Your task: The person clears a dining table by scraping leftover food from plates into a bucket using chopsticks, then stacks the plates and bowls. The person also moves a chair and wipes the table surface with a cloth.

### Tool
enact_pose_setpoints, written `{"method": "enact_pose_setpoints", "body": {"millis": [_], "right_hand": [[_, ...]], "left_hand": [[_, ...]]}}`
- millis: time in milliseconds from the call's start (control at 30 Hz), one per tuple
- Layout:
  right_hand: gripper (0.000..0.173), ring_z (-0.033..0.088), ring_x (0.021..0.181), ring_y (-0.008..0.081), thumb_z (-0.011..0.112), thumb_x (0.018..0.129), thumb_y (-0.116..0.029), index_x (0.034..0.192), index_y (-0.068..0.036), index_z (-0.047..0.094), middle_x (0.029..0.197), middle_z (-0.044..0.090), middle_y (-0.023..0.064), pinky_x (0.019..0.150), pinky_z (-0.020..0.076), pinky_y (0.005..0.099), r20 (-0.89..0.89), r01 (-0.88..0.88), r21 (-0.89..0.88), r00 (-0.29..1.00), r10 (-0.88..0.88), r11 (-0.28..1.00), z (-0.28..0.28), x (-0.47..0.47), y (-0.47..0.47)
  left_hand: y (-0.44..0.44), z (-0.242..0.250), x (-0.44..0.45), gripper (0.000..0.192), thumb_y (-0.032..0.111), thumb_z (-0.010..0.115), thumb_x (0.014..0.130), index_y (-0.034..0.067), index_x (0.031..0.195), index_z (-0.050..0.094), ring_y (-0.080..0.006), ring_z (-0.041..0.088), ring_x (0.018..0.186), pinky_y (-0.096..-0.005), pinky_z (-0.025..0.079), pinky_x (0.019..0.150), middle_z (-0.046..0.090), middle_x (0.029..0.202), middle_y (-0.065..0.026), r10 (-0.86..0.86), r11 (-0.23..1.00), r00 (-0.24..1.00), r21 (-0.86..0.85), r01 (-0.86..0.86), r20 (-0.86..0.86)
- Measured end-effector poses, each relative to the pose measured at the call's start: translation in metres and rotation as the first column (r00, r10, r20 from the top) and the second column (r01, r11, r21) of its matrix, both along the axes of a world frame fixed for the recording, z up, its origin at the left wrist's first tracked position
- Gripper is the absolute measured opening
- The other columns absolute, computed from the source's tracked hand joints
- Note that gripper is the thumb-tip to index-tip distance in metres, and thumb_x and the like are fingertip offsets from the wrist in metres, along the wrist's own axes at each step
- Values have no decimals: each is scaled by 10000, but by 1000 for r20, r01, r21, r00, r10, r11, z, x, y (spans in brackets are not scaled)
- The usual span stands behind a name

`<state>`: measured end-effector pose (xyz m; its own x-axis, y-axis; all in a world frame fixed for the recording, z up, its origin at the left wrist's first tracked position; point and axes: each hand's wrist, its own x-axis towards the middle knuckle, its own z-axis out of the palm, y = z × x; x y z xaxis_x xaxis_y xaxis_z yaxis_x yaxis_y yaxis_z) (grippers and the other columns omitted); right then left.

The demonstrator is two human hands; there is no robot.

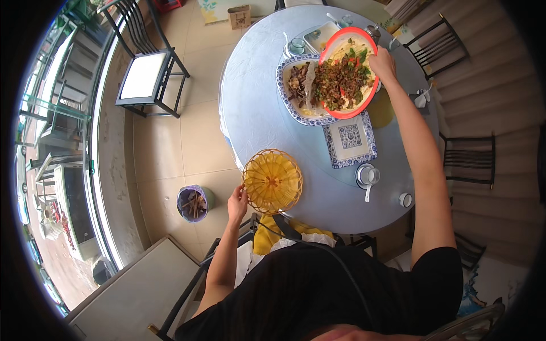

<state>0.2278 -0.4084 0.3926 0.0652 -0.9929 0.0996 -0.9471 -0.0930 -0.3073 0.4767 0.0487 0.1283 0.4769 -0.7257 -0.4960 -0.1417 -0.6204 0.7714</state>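
My right hand point(384, 66) grips the right rim of a red-edged oval dish point(347, 111), which is tilted over a blue-patterned white serving plate point(285, 102). Minced food with green and red pieces point(341, 83) covers much of the dish and reaches its left rim. Dark leftover food point(297, 81) lies on the plate beneath, partly hidden by the dish. By its left rim, my left hand point(238, 203) holds a yellow woven basket point(273, 182) at the near table edge. Nothing shows inside the basket.
The round table point(256, 123) also carries a square patterned plate point(350, 138), a glass on a saucer with a white spoon point(368, 177) and a small cup point(405, 199). A waste bin point(194, 203) stands on the floor at left. Chairs point(147, 79) surround the table.
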Motion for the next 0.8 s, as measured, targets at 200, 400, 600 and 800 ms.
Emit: {"method": "enact_pose_setpoints", "body": {"millis": [200, 400, 600, 800], "right_hand": [[371, 545, 934, 380, 452, 750, -133, 1094, -10, 517, 1005, 577, 224, 818, 422, 442, -88, -96, -4, 992, 95, 995, 12, 17, 3], [388, 548, 925, 403, 454, 739, -94, 1111, 2, 504, 970, 581, 249, 804, 437, 458, -144, -136, -36, 981, 129, 990, 15, 35, 8], [382, 581, 876, 386, 459, 748, -66, 1118, 19, 496, 963, 581, 260, 728, 479, 457, -232, -182, -43, 958, 168, 982, 25, 63, 19], [453, 594, 768, 395, 429, 763, -42, 1211, 29, 436, 837, 587, 286, 672, 483, 470, -319, -333, -136, 907, 277, 933, 27, 76, 27]], "left_hand": [[3, 1, 6, 290, 153, 500, 849, 12, 1102, 524, -94, 527, 591, -232, 427, 543, 562, 673, -41, 26, 1000, 1000, -17, -26, -11], [3, 3, 9, 305, 180, 500, 845, 22, 1104, 526, -136, 550, 605, -265, 434, 558, 579, 685, -63, 4, 1000, 1000, -17, -4, 31], [1, 6, 8, 324, 227, 496, 837, 53, 1109, 529, -224, 601, 655, -326, 457, 614, 614, 722, -103, 16, 1000, 1000, 16, -16, 1], [3, -7, 3, 331, 230, 493, 838, 59, 1120, 523, -221, 600, 657, -325, 456, 619, 613, 722, -105, 43, 999, 999, 14, -42, -28]]}}
